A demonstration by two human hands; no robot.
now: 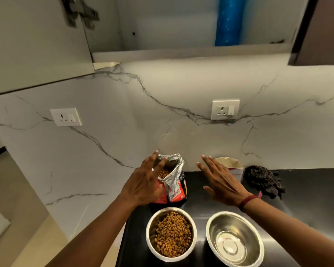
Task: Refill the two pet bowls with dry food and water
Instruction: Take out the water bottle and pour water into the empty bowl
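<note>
left hand [143, 185], fingers straight and spread, lies against the open mouth of the bag [176, 182], gripping nothing. right hand [220, 182] hovers flat and wide beside the bag. on the counter [297, 189], the left bowl [171, 210] holds kibble [174, 236]; the right bowl [216, 226], just beside it, seems to hold water.

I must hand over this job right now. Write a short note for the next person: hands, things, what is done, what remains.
Left hand: open, fingers spread at the mouth of the open food bag.
Right hand: open, over the black counter, holding nothing.
Things: the bag stands behind the left bowl; the right bowl is beside it.
Done: the left bowl holds kibble.
Left: I cannot tell if the right bowl holds water; check it and fill if needed.
</note>
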